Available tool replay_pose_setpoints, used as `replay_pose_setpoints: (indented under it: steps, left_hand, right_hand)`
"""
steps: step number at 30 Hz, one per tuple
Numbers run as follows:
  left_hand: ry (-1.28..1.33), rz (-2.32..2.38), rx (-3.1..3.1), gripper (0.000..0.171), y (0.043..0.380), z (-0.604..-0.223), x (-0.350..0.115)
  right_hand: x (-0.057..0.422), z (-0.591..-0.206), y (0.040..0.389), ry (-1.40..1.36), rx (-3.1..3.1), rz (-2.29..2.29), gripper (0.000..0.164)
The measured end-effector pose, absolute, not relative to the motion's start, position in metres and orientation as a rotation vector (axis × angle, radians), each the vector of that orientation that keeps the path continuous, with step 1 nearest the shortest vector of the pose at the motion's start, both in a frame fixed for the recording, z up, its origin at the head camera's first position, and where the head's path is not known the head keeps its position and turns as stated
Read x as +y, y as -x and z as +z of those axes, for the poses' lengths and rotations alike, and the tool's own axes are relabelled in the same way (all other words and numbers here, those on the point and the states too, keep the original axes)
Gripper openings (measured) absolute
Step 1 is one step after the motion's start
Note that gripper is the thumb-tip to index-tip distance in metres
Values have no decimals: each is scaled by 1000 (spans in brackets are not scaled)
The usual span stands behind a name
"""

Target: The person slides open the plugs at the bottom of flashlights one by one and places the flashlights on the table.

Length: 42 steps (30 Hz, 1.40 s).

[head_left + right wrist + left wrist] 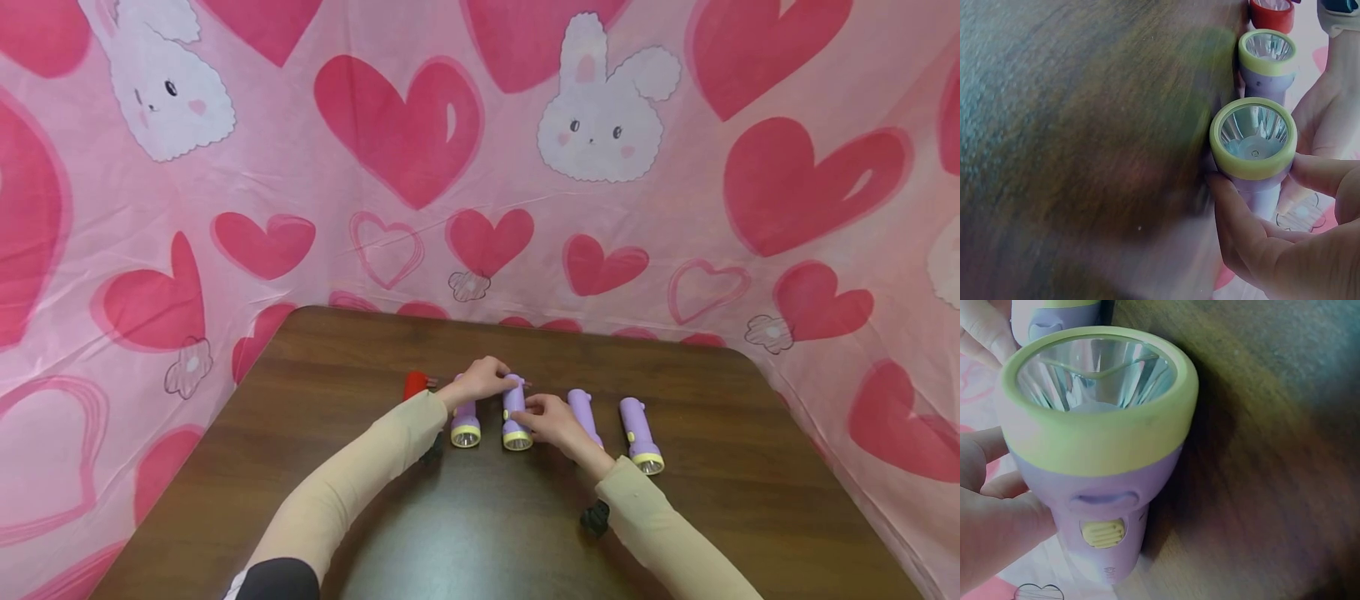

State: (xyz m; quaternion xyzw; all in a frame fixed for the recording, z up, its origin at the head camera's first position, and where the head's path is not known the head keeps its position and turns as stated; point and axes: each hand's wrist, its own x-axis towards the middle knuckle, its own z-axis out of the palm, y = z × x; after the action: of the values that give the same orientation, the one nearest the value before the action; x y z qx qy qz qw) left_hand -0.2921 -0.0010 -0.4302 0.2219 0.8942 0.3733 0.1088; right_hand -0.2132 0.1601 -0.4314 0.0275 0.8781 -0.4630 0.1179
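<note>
Both hands are at the same purple flashlight (514, 410), which lies on the table with its yellow-rimmed lens toward me. My left hand (483, 379) holds its tail end between thumb and fingers. My right hand (555, 421) pinches it near the head; in the right wrist view the thumb and fingers (1235, 212) lie on opposite sides. Another purple flashlight (466, 425) lies under my left wrist and fills the left wrist view, hiding part of my left fingers. Just right of my right hand lies a third purple flashlight (582, 410), its head partly covered by that hand.
One more purple flashlight (637, 429) lies at the right end of the row. A red flashlight (415, 383) is at the left end, mostly behind my left forearm. Beneath them is a brown wooden table (480, 525), with a pink heart-print cloth (420, 250) behind it.
</note>
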Motion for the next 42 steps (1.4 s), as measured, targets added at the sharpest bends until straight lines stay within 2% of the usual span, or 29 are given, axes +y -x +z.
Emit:
replay_pose_setpoints:
  steps: [30, 42]
  left_hand:
    - [-681, 1012, 2678, 24, 295, -437, 5]
    - [-664, 1027, 2679, 31, 292, -440, 5]
  right_hand:
    - [162, -432, 216, -60, 2580, -1320, 42]
    - [172, -419, 214, -11, 2511, -1435, 44]
